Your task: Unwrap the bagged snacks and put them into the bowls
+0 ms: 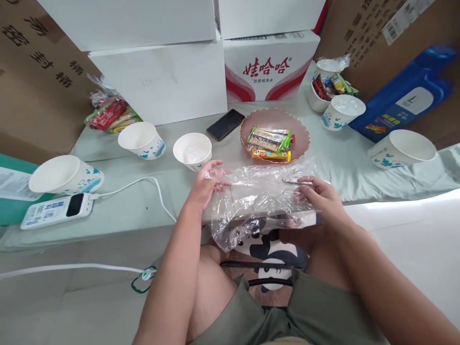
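Observation:
A clear plastic bag (260,196) is spread flat at the table's front edge, its lower part drooping over my lap. My left hand (206,184) is at the bag's left side with fingers stretched out and apart, touching the film. At the opposite side, my right hand (318,194) has its fingers closed on the bag's edge. Just beyond the bag stands a pink scalloped plate (304,139) with several wrapped snack bars (269,139) on it. A white paper bowl (190,146) with clear plastic inside is close to my left hand.
More paper bowls (142,139) stand to both sides. A black phone (225,124) lies behind the plate. A white power bank (57,211) with a cable is at left. A blue bottle (402,96) leans at right. White boxes (161,79) line the back.

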